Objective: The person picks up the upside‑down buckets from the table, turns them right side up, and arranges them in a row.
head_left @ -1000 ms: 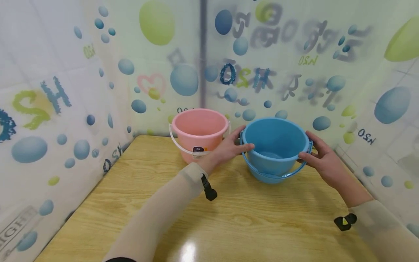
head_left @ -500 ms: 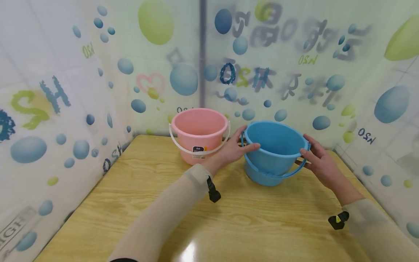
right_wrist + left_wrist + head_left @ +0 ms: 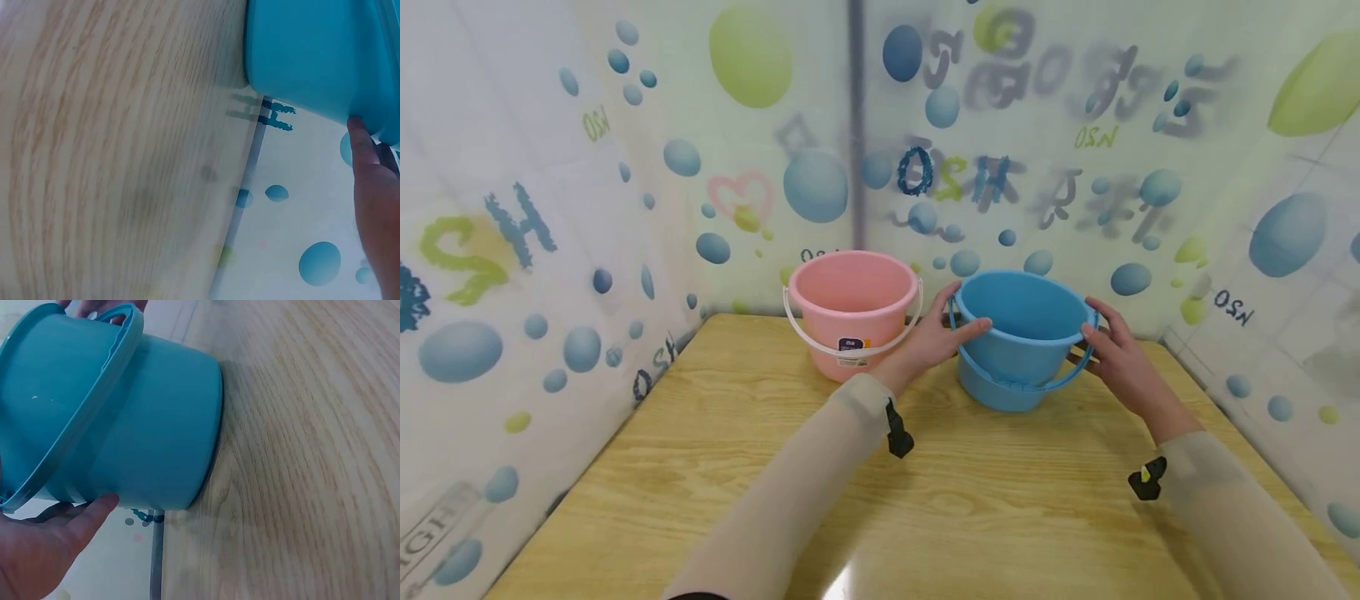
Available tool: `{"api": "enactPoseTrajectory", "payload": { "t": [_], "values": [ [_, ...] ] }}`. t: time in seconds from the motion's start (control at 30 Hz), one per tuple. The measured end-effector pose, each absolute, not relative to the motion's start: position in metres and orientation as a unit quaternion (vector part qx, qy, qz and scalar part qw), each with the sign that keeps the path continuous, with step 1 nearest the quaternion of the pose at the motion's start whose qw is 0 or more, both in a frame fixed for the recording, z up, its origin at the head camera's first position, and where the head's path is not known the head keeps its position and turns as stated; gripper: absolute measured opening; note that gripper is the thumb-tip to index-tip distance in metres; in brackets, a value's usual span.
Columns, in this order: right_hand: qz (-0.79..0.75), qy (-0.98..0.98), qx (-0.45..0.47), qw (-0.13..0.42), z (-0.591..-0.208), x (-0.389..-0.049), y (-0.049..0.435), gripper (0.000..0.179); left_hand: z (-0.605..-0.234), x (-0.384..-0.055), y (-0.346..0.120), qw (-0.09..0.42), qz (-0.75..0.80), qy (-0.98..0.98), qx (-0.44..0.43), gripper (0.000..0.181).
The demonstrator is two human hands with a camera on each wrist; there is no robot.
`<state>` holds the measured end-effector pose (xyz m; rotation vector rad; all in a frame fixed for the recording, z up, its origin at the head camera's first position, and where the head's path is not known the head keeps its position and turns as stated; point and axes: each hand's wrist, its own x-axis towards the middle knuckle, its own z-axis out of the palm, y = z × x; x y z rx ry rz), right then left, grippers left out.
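A blue bucket stands on the wooden table at right of centre, its base right at the tabletop in the left wrist view. My left hand grips its left side, thumb over the rim and fingers behind. On the opposite side my right hand holds the rim, thumb on top and fingers around the outside. The blue handle hangs down across the front. To the left, close beside my left hand, sits a pink bucket with a white handle lowered over its label. Both buckets face mouth up.
The wooden table runs out in front of me. A patterned curtain with blue and green dots rises at the back and both sides, close behind the buckets. A black strap dangles at my left cuff.
The blue bucket has turned a little and shifted slightly left, with both hands moving along with it. The pink bucket stays in place; the head view has shifted slightly.
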<state>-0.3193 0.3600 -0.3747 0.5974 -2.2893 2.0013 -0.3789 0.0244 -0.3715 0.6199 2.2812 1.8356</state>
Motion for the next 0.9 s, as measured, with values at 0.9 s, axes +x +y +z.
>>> {"api": "enactPoseTrajectory", "payload": {
  "t": [0.9],
  "values": [
    [0.606,-0.783,0.134,0.034,-0.372,-0.333,0.357,0.073,-0.368,-0.388,0.026,0.087,0.606,0.774,0.163,0.12]
  ]
}}
